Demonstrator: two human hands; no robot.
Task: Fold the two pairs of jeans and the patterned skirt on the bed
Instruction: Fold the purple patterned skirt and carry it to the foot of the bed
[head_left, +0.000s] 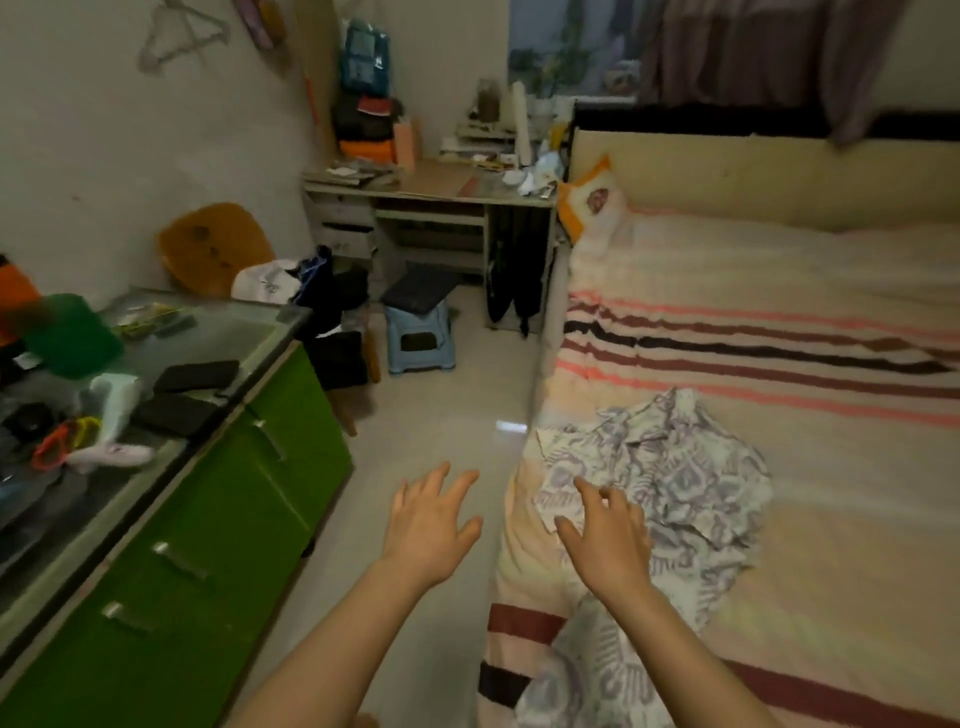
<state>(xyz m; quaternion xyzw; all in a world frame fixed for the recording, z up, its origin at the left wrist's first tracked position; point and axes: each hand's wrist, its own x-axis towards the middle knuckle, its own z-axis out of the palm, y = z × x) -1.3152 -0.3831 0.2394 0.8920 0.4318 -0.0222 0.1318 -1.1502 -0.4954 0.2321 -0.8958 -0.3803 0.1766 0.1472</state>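
Observation:
A crumpled patterned skirt (675, 478), white with purple-grey print, lies near the left edge of the bed (779, 322), which has a cream cover with pink and dark stripes. More of the same patterned cloth hangs over the bed's near corner. My right hand (608, 535) hovers over the skirt's left part, fingers spread, holding nothing. My left hand (431, 525) is open above the floor, just left of the bed's edge. No jeans are in view.
A green cabinet (208, 519) with a cluttered glass top runs along the left. A narrow strip of tiled floor (441, 415) separates it from the bed. Beyond stand a blue stool (418, 338), a chair piled with dark clothes (332, 312) and a cluttered desk (431, 192).

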